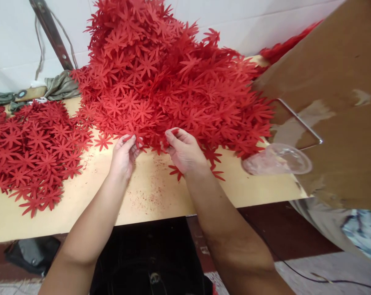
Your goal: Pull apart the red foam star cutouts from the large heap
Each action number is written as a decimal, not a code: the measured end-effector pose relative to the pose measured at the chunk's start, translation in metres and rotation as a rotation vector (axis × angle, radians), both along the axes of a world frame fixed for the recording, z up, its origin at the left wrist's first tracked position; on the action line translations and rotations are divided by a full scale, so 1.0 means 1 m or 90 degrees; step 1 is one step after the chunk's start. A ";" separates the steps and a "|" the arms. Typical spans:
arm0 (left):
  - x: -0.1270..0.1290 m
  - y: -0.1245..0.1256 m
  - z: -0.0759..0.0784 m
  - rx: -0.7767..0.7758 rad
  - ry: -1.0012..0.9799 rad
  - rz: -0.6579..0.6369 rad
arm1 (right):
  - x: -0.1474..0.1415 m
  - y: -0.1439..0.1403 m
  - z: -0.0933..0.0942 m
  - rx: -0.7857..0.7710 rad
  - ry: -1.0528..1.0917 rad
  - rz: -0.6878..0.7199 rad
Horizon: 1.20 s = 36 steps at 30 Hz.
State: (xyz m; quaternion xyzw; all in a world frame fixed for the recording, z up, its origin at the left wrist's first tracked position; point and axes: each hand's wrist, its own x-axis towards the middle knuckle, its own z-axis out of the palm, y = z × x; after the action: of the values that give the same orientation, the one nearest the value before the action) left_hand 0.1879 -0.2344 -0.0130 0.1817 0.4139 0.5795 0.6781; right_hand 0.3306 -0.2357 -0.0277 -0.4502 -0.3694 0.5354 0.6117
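Observation:
A tall heap of red flower-shaped cutouts (173, 90) fills the back of the table, with narrow pointed petals on each piece. At its front edge my left hand (125, 153) pinches a red flower cutout (136, 133) between thumb and fingers. A short way to the right, my right hand (185, 149) is closed in a pinch, with a bit of red showing at its fingertips; this looks like a petal of a flower cutout. Both hands are above the table, close to the heap. A few loose cutouts lie under and beside my right wrist.
A second, lower pile of red cutouts (34, 143) lies at the left. To the right stand a clear plastic tub (277, 159) and a large brown cardboard box (335, 102) with a metal handle. Red crumbs dot the pale table (154, 192). Grey cloth (60, 86) lies by the wall.

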 end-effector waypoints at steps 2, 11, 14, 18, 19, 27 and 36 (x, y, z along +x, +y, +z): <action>0.001 -0.001 0.000 0.009 -0.003 -0.006 | 0.000 0.001 0.000 0.000 -0.008 -0.018; 0.008 -0.008 -0.002 0.149 0.120 -0.144 | -0.004 -0.004 0.009 0.057 -0.069 0.027; 0.011 -0.010 -0.004 0.193 0.171 -0.175 | -0.008 -0.004 0.008 0.042 -0.084 0.080; 0.012 -0.008 -0.006 0.191 0.147 -0.131 | -0.016 -0.004 0.005 0.030 -0.075 0.104; 0.011 -0.006 -0.006 0.187 0.136 -0.115 | -0.018 -0.004 0.005 0.031 -0.067 0.110; -0.006 0.006 -0.006 0.152 0.097 0.032 | 0.016 0.004 0.003 0.071 -0.124 -0.067; -0.002 0.005 -0.012 0.179 0.181 -0.037 | 0.044 0.020 0.016 0.212 -0.619 -0.291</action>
State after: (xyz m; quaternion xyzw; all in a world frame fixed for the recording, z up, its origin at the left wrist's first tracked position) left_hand 0.1859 -0.2291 -0.0251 0.3668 0.4150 0.5805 0.5969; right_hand 0.3746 -0.2155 -0.0118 -0.6113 -0.5814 0.0551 0.5341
